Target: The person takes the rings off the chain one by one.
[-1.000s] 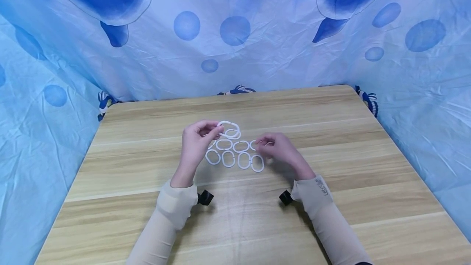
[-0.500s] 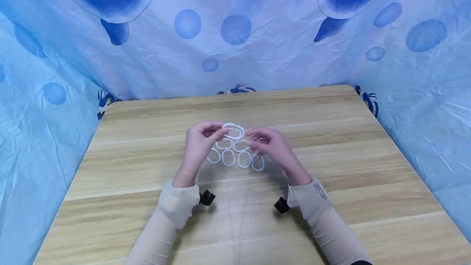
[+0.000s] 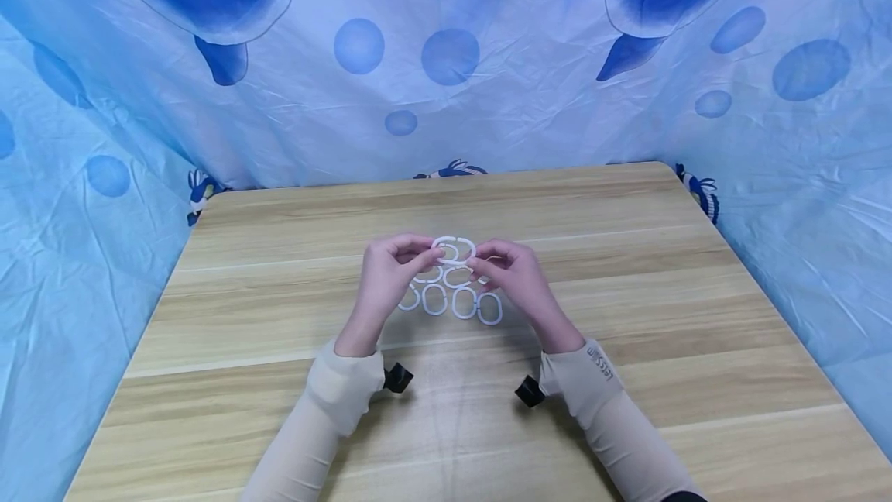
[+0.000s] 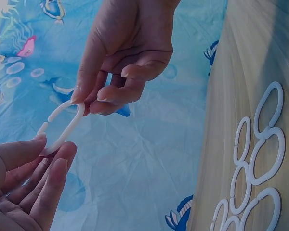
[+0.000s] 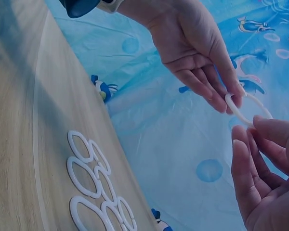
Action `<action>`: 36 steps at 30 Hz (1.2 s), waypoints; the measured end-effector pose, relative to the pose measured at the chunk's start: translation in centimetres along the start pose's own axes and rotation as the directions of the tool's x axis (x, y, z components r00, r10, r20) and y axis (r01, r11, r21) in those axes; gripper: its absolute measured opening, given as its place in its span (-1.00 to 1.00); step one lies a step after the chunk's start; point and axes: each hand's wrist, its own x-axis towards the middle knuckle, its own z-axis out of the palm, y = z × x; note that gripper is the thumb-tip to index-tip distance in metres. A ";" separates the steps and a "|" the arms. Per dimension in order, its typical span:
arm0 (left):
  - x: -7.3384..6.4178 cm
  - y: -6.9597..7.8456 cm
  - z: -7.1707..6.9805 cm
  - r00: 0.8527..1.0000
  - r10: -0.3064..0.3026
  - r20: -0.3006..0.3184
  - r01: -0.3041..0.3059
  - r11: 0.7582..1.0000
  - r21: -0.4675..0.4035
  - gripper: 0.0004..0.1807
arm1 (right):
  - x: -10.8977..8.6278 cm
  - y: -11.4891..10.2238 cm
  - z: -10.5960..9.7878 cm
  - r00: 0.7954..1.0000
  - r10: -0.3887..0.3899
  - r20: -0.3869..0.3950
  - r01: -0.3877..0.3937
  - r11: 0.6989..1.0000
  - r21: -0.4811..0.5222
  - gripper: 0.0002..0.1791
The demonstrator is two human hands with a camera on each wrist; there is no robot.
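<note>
A white oval ring [image 4: 70, 129] with a small gap in its side is held up between both hands, above the table. My left hand [image 3: 392, 269] pinches its left end between thumb and fingers. At the opposite end, the thumb and fingertips of my right hand [image 3: 519, 273] pinch it too. Below the hands several similar white rings [image 4: 282, 148] lie flat on the wood, close together in two rows, some touching. In the head view the hands and the held ring partly hide the back row.
The wooden table [image 3: 446, 409] has light grain and rounded far corners. Behind it and at both sides hangs a blue plastic sheet [image 3: 530, 122] printed with whales and bubbles. A black wrist camera [image 3: 399, 378] sticks out inward from the left sleeve, another [image 3: 530, 391] from the right.
The left hand has moved a little to the right with the ring. My right hand has come from the right end of the back row up to the ring and now pinches its right end.
</note>
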 end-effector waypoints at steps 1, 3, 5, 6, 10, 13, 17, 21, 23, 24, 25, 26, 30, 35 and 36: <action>0.0 0.0 0.0 1.000 -0.002 0.003 0.002 1.000 0.003 -0.74 | 0.1 0.1 -0.1 1.000 0.002 -0.006 -0.002 1.000 0.007 -0.73; 0.0 0.0 0.0 1.000 -0.007 0.008 0.007 1.000 0.005 -0.73 | 0.2 0.1 -0.3 1.000 0.002 -0.017 -0.002 1.000 0.018 -0.71; 0.0 0.1 -0.2 1.000 -0.022 0.007 0.022 1.000 0.019 -0.72 | 0.4 0.3 -0.5 1.000 0.007 -0.031 -0.006 1.000 0.016 -0.69; 0.1 0.1 -0.3 0.999 -0.033 0.004 0.033 0.999 0.033 -0.71 | 0.6 0.4 -0.7 0.999 0.008 -0.039 -0.007 1.000 0.011 -0.70; 0.3 0.1 -0.8 0.996 -0.092 -0.004 0.092 0.993 0.076 -0.68 | 1.1 1.1 -1.5 0.997 0.013 -0.075 -0.016 0.999 -0.037 -0.71; 0.4 0.3 -1.3 0.994 -0.112 -0.011 0.112 0.991 0.067 -0.67 | 1.6 1.7 -2.0 0.996 0.019 -0.092 -0.026 0.996 -0.079 -0.74; 0.4 0.7 -1.9 0.992 -0.120 -0.028 0.121 0.991 0.049 -0.68 | 2.3 2.5 -2.5 0.994 0.044 -0.100 -0.058 0.989 -0.137 -0.76; 0.3 1.0 -2.3 0.991 -0.126 -0.037 0.128 0.991 0.043 -0.68 | 3.0 3.4 -2.8 0.990 0.092 -0.109 -0.109 0.982 -0.156 -0.76; 0.2 1.1 -2.5 0.992 -0.122 -0.037 0.123 0.992 0.041 -0.67 | 3.4 3.8 -3.0 0.986 0.118 -0.118 -0.136 0.977 -0.164 -0.76; 0.2 1.1 -2.5 0.992 -0.120 -0.039 0.122 0.992 0.040 -0.68 | 3.6 4.0 -3.0 0.984 0.127 -0.122 -0.147 0.973 -0.176 -0.76; 0.2 1.2 -2.5 0.992 -0.120 -0.040 0.121 0.992 0.041 -0.67 | 3.8 4.2 -3.1 0.982 0.136 -0.128 -0.159 0.969 -0.187 -0.76; 0.1 1.2 -2.6 0.992 -0.119 -0.041 0.121 0.992 0.042 -0.67 | 4.1 4.3 -3.1 0.980 0.145 -0.135 -0.170 0.965 -0.198 -0.76; 0.1 1.3 -2.6 0.992 -0.118 -0.038 0.120 0.991 0.052 -0.68 | 4.8 4.9 -3.3 0.970 0.190 -0.153 -0.221 0.952 -0.212 -0.75; 0.1 1.2 -2.7 0.993 -0.112 -0.039 0.114 0.992 0.062 -0.68 | 5.3 5.5 -3.5 0.962 0.221 -0.160 -0.252 0.946 -0.205 -0.73; 0.1 1.2 -2.8 0.993 -0.111 -0.040 0.114 0.992 0.062 -0.68 | 5.4 5.6 -3.5 0.961 0.224 -0.161 -0.254 0.946 -0.203 -0.73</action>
